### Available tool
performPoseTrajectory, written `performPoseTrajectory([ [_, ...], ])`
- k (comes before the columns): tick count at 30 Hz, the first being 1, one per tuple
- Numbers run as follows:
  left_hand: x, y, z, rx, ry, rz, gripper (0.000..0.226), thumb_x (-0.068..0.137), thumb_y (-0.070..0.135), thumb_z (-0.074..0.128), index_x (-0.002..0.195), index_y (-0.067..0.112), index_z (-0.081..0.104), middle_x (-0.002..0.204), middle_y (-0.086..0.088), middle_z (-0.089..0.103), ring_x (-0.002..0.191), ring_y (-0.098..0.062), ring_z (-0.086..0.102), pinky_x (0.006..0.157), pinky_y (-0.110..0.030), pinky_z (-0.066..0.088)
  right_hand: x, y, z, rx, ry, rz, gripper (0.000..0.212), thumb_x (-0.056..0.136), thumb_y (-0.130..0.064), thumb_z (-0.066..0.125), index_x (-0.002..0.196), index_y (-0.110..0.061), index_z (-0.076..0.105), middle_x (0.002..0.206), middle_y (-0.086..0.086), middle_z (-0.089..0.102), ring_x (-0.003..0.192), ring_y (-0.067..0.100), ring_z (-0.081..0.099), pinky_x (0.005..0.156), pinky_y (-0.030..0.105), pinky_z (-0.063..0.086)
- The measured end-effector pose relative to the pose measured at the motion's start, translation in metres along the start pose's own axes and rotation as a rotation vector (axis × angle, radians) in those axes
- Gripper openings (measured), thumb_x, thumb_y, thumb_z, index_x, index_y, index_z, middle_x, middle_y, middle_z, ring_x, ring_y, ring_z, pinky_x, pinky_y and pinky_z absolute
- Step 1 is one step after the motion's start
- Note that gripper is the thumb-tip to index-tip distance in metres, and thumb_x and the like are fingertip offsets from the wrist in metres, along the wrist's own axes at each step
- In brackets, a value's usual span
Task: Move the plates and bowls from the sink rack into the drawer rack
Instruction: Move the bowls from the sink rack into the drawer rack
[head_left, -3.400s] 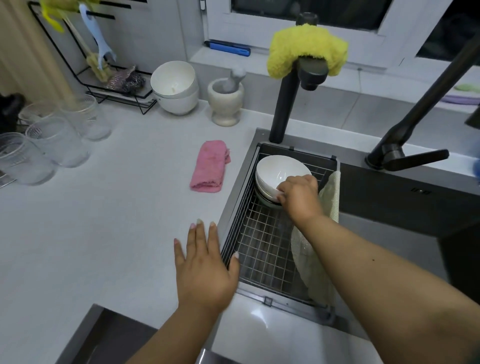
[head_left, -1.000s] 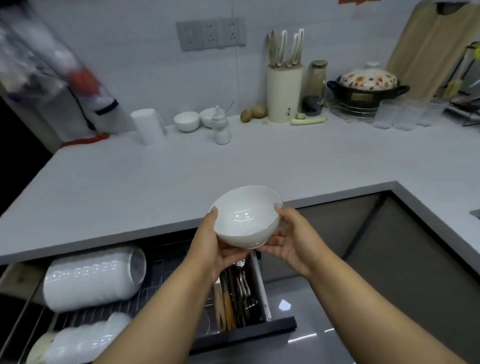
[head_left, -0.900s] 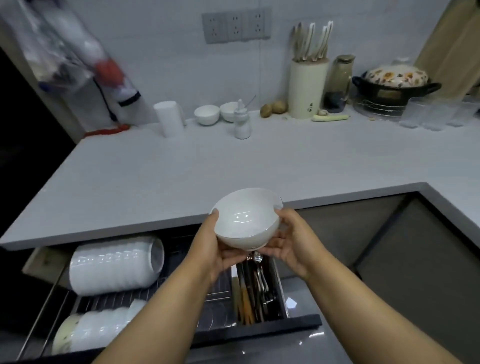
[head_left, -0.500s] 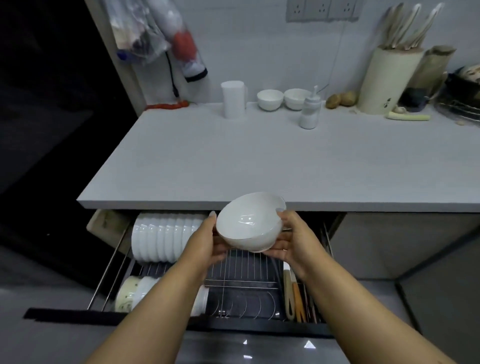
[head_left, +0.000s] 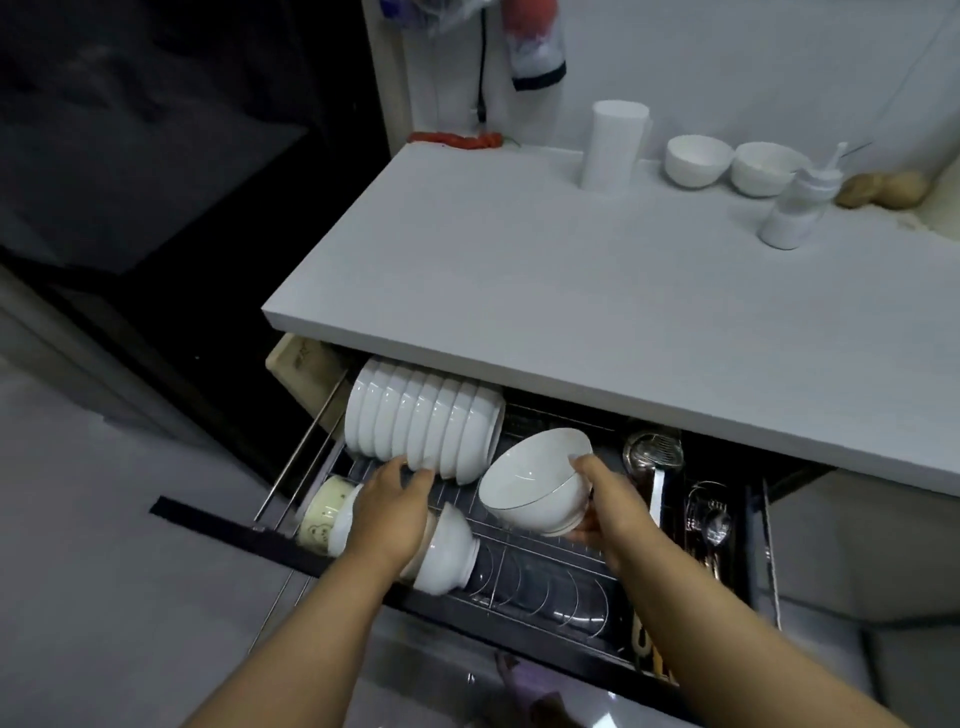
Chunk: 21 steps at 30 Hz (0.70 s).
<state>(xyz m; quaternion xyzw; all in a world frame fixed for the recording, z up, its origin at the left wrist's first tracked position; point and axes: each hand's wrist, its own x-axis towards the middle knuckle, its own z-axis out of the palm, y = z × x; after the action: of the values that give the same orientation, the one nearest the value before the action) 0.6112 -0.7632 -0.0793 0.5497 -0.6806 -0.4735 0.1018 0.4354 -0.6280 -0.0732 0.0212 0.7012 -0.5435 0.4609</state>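
While your right hand (head_left: 605, 506) keeps its grip curled round the white bowl (head_left: 535, 480), thumb on the rim and fingers under the foot, the bowl hangs tipped on its side above the middle of the drawer rack (head_left: 540, 577). Its mouth faces up and away toward the counter (head_left: 597, 291) edge, its foot points down toward you, and its axis slants from near right to far left. It sits just to the right of the row of bowls (head_left: 423, 426) stacked on their sides along the rack's far left corner; whether it touches that row you cannot tell.

Your left hand (head_left: 389, 512) lies with fingers stretched out, gripping nothing, its fingertips touching the underside of that far row. Beneath its wrist a second row of white bowls (head_left: 441, 551) lies on its side at the rack's near left edge, with a cream patterned bowl (head_left: 324, 514) at its left end.

At the drawer's right edge a ladle (head_left: 652, 457) and spoons (head_left: 714, 525) lie lengthwise. On the counter's far edge stand a white cup (head_left: 613, 145), two small bowls (head_left: 732, 163) and a squeeze bottle (head_left: 795, 208).
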Motion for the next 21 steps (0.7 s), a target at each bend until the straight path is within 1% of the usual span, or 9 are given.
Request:
performPoseTrajectory([
  [2, 0.006, -0.016, -0.003, 0.128, 0.027, -0.009, 0.055, 0.094, 0.050, 0.040, 0.143, 0.024, 0.038, 0.149, -0.005, 0.038, 0.137, -0.026, 0.032, 0.113, -0.047, 0.026, 0.014, 0.005, 0.007, -0.064, 0.016, 0.024, 0.030, 0.091, -0.032, 0.056, 0.111, -0.009, 0.055, 0.101, 0.014, 0.061, 0.088, 0.031, 0.063, 0.054, 0.034, 0.055],
  [4, 0.011, -0.026, -0.004, 0.291, 0.043, -0.026, 0.067, 0.095, 0.053, 0.037, 0.152, 0.021, 0.020, 0.159, -0.005, 0.018, 0.147, -0.022, 0.012, 0.119, -0.045, 0.012, 0.027, 0.010, 0.013, -0.118, 0.021, 0.047, 0.032, 0.090, -0.033, 0.057, 0.109, -0.008, 0.056, 0.101, 0.015, 0.063, 0.091, 0.032, 0.063, 0.065, 0.040, 0.058],
  [8, 0.018, -0.041, 0.000, 0.525, 0.055, -0.012, 0.071, 0.096, 0.054, 0.031, 0.154, 0.019, 0.007, 0.162, -0.004, 0.001, 0.148, -0.018, -0.006, 0.120, -0.042, -0.004, 0.049, 0.020, 0.021, -0.205, 0.047, 0.081, 0.030, 0.087, -0.035, 0.062, 0.101, -0.009, 0.057, 0.100, 0.016, 0.062, 0.091, 0.033, 0.063, 0.068, 0.044, 0.058],
  [11, 0.021, -0.052, 0.005, 0.679, 0.036, 0.015, 0.080, 0.089, 0.064, 0.016, 0.154, 0.019, 0.001, 0.162, -0.004, -0.006, 0.147, -0.018, -0.013, 0.119, -0.042, -0.010, 0.062, 0.030, 0.023, -0.312, 0.062, 0.073, 0.062, 0.068, -0.051, 0.067, 0.111, -0.009, 0.055, 0.107, 0.015, 0.062, 0.092, 0.032, 0.063, 0.066, 0.045, 0.059],
  [13, 0.022, -0.058, 0.009, 0.786, 0.043, 0.059, 0.093, 0.076, 0.068, -0.004, 0.153, 0.018, -0.003, 0.161, -0.004, -0.009, 0.147, -0.018, -0.014, 0.117, -0.042, -0.014, 0.071, 0.039, 0.021, -0.381, 0.084, 0.073, 0.078, 0.054, -0.059, 0.067, 0.113, -0.010, 0.054, 0.107, 0.012, 0.062, 0.092, 0.030, 0.064, 0.069, 0.049, 0.059],
  [14, 0.021, -0.060, 0.011, 0.823, 0.055, 0.084, 0.094, 0.073, 0.067, -0.008, 0.153, 0.018, -0.003, 0.161, -0.004, -0.009, 0.147, -0.017, -0.013, 0.117, -0.042, -0.014, 0.073, 0.042, 0.021, -0.410, 0.088, 0.066, 0.077, 0.055, -0.058, 0.068, 0.113, -0.010, 0.053, 0.107, 0.012, 0.061, 0.091, 0.029, 0.063, 0.068, 0.047, 0.059],
  [16, 0.022, -0.063, 0.014, 0.840, 0.094, 0.120, 0.089, 0.078, 0.063, -0.002, 0.154, 0.017, -0.001, 0.162, -0.004, -0.005, 0.148, -0.017, -0.008, 0.118, -0.044, -0.011, 0.075, 0.045, 0.021, -0.462, 0.098, 0.063, 0.064, 0.070, -0.048, 0.071, 0.115, -0.007, 0.052, 0.107, 0.013, 0.061, 0.088, 0.027, 0.062, 0.057, 0.035, 0.055],
  [17, 0.022, -0.065, 0.016, 0.833, 0.112, 0.130, 0.088, 0.079, 0.062, 0.000, 0.154, 0.017, 0.001, 0.162, -0.004, -0.001, 0.148, -0.017, -0.006, 0.119, -0.043, -0.009, 0.078, 0.049, 0.020, -0.497, 0.103, 0.057, 0.061, 0.074, -0.045, 0.071, 0.116, -0.006, 0.051, 0.107, 0.012, 0.062, 0.086, 0.026, 0.062, 0.056, 0.031, 0.053],
  [21, 0.023, -0.066, 0.015, 0.793, 0.146, 0.153, 0.089, 0.077, 0.061, 0.004, 0.153, 0.015, 0.015, 0.161, -0.005, 0.013, 0.148, -0.017, 0.006, 0.119, -0.043, -0.004, 0.090, 0.069, 0.020, -0.611, 0.094, 0.113, 0.071, 0.065, -0.053, 0.070, 0.119, -0.014, 0.045, 0.108, 0.007, 0.060, 0.090, 0.028, 0.064, 0.076, 0.043, 0.057],
])
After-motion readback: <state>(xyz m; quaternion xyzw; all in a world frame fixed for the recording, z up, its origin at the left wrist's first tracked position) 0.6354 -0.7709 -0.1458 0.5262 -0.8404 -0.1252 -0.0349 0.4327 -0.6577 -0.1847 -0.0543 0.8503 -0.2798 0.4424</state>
